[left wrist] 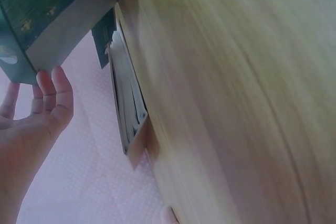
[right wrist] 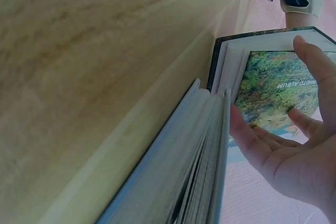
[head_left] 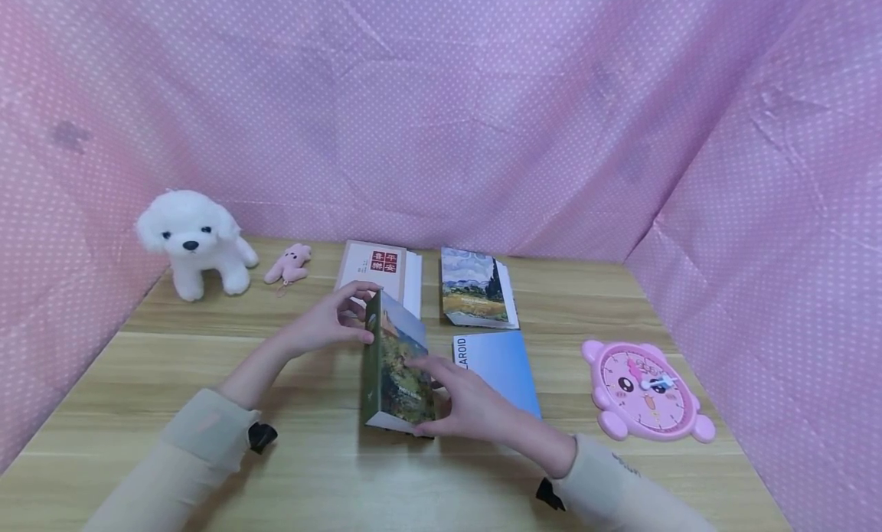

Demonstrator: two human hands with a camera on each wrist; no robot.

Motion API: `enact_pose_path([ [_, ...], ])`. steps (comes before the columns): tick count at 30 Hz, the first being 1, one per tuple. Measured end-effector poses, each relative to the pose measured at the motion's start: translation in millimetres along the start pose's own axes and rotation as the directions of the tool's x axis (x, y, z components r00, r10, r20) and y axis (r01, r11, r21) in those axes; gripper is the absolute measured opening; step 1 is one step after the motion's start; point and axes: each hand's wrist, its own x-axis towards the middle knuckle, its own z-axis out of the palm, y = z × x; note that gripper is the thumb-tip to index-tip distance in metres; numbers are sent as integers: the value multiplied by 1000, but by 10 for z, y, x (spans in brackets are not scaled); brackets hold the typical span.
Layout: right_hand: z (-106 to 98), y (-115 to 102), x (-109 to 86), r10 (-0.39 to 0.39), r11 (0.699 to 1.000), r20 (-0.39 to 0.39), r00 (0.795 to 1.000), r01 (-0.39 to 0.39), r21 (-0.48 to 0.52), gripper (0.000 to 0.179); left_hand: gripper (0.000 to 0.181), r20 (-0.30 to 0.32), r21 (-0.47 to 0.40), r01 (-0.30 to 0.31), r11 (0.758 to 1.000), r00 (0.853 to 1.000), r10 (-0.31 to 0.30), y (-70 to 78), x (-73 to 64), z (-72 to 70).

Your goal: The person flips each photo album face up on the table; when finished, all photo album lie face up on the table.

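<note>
A thick photo album [head_left: 396,371] with a painted landscape cover and dark green spine is between both hands, its spine side raised. My left hand [head_left: 329,323] grips the spine near its far end, with the fingers curled at the corner in the left wrist view. My right hand [head_left: 475,402] holds the opposite side, thumb by the near corner and fingertips on the cover; the right wrist view shows the words on that cover [right wrist: 273,85]. Beneath and beside the right hand lies a blue album [head_left: 499,363], partly hidden by the hand.
Behind the left hand lies a beige album [head_left: 365,268] with red squares. Another painted-cover album [head_left: 475,287] lies to its right. A white plush dog [head_left: 193,241] and small pink plush toy [head_left: 289,264] are at back left. A pink toy clock [head_left: 648,390] lies at right on the wooden table [head_left: 296,471].
</note>
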Motion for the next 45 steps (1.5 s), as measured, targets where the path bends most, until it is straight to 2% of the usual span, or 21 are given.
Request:
enact_pose_path([
  [5,25,-7,18,8,999,1,1000,-8,-40,84,73,13,-18,33,999,999,-33,1,-42,-43],
  [8,48,-18,35,15,999,-1,1000,-15,-47,85,73,26,1,40,999,999,-40,-20,-73,-73],
  [14,100,-43,68,14,999,-4,1000,-14,-31,84,75,58,50,51,997,997,-54,-48,-128,-144],
  [22,206,-43,132,25,1000,27,999,-26,11,88,75,65,78,66,995,995,-71,-106,-170,-240],
  [27,248,-52,169,25,1000,59,998,-25,11,88,78,77,108,99,989,991,-108,-180,-226,-301],
  [37,256,-47,203,-27,995,91,995,36,-98,79,80,112,81,157,984,980,-166,-316,-339,-413],
  [40,267,-31,227,-43,990,91,995,54,-131,77,81,135,91,157,983,976,-168,-347,-355,-436],
  [45,285,-27,263,-47,984,101,994,64,-167,75,84,192,75,185,980,962,-196,-389,-387,-456],
])
